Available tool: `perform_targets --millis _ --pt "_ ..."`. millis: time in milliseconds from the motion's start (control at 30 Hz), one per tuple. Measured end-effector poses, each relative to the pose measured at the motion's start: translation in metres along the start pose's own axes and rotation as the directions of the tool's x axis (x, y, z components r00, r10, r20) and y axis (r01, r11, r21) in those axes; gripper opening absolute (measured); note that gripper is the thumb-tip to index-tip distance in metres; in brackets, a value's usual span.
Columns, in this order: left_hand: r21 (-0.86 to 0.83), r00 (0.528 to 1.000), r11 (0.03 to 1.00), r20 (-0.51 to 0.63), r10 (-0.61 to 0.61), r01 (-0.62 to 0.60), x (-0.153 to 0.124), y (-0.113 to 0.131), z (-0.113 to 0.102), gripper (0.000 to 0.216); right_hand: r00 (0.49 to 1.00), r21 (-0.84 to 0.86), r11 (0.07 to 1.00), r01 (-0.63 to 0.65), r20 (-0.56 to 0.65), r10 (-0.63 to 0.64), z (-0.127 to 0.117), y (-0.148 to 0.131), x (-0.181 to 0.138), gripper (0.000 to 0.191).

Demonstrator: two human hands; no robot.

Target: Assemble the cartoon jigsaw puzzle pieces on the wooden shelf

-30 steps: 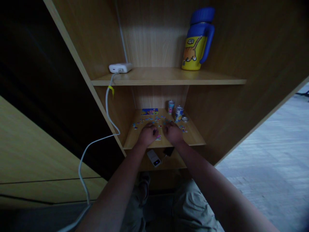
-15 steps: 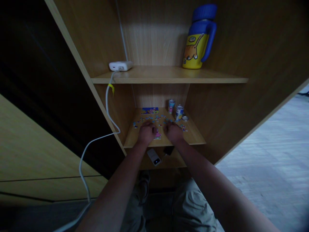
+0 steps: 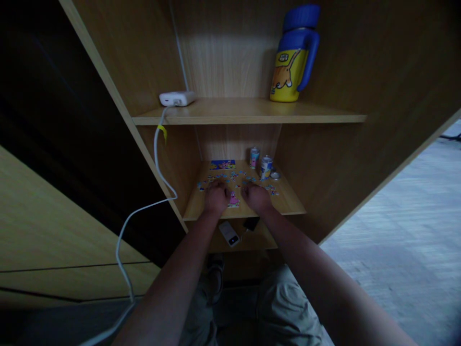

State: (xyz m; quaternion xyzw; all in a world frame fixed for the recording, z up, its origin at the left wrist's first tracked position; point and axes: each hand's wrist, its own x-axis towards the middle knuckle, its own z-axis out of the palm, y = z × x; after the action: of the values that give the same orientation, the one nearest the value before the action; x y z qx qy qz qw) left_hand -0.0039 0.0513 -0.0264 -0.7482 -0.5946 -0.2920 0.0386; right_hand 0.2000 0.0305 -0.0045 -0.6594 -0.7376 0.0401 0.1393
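Note:
On the lower shelf, my left hand point(image 3: 216, 196) is curled closed at the left edge of a joined puzzle section point(image 3: 234, 199) with a pink figure on it. My right hand point(image 3: 257, 196) is to the right of that section, apart from it, its fingers bent together. The fingertips of both hands are too dark and hidden to show what they hold, if anything. Loose jigsaw pieces point(image 3: 233, 176) lie scattered beyond and beside the hands. At the back lies a blue picture card point(image 3: 222, 165) with colourful figures.
Two small printed cans point(image 3: 266, 168) and a round metal lid point(image 3: 275, 176) stand at the right. Above are a blue-yellow handled bottle point(image 3: 291, 62) and a white adapter point(image 3: 176, 99) with a hanging cable point(image 3: 124, 230). A white power bank point(image 3: 229, 234) lies below.
The view has shifted slightly. My left hand has eased a little to the left, so more of the pink puzzle section shows. The right hand is nearly unchanged.

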Motion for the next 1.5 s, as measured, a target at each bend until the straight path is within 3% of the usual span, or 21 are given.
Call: perform_targets --millis 333,667,1167,1500 --pt "-0.015 0.991 0.991 -0.024 -0.134 0.134 -0.001 -0.001 0.005 0.027 1.0 -0.024 1.0 0.005 0.015 -0.005 -0.001 0.0 0.0 0.037" --pt "0.016 0.99 0.99 -0.016 -0.142 0.143 0.001 -0.003 0.012 0.038 0.999 -0.053 0.998 -0.016 0.042 0.018 -0.004 -0.002 -0.001 0.042" --pt "0.177 0.965 0.96 0.108 -0.238 0.216 0.001 0.016 -0.008 0.05 0.992 -0.092 0.992 -0.09 0.076 0.097 -0.007 -0.01 0.002 0.052" --pt "0.19 0.966 0.955 0.078 -0.248 0.23 -0.001 0.021 -0.012 0.051 0.994 -0.101 0.993 -0.068 0.074 0.076 -0.014 -0.01 -0.003 0.053"
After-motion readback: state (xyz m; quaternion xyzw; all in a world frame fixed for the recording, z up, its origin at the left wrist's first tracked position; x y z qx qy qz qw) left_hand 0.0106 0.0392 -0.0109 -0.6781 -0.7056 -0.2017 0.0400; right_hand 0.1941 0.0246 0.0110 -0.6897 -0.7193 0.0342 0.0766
